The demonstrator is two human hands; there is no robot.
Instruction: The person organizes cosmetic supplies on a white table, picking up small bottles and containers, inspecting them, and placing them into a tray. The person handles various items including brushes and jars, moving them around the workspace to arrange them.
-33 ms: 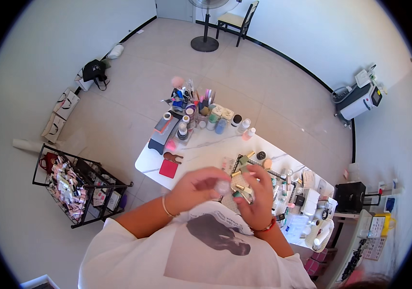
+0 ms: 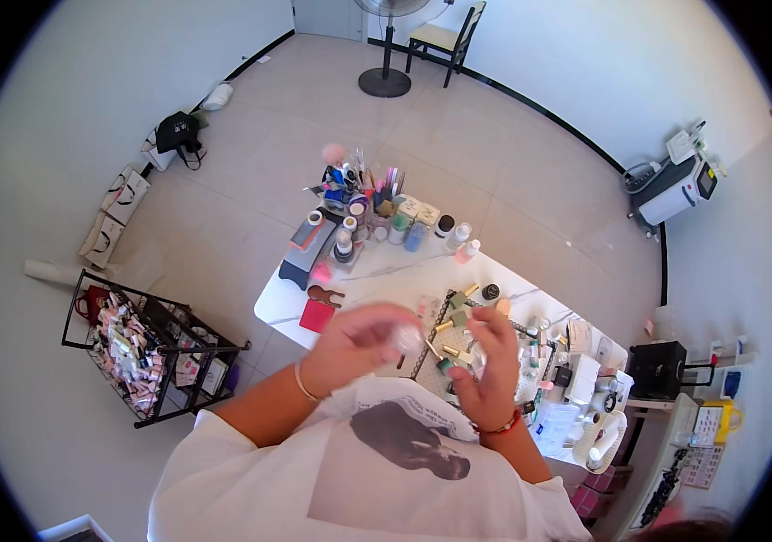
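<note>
My left hand (image 2: 350,341) is closed around a small round transparent container (image 2: 406,341), held above the near edge of the white table (image 2: 377,294). Its contents are blurred. To its right, my right hand (image 2: 492,375) has its fingers spread apart and nothing in its grasp. Between and just beyond the hands, several green bottles with gold caps (image 2: 459,320) lie on a patterned mat (image 2: 431,361). A red square case (image 2: 316,315) and a brown bear-shaped item (image 2: 324,295) rest on the table left of the held container.
Jars, brushes and a grey lamp-like device (image 2: 309,251) crowd the table's far left. Small bottles and boxes (image 2: 582,378) fill its right end. A black trolley (image 2: 146,361) heaped with small tubes stands left. Beyond are a fan (image 2: 386,81) and a chair (image 2: 444,38).
My hands have moved a little farther apart. The left hand with the container shifted slightly left, and the right hand's fingers opened away from it.
</note>
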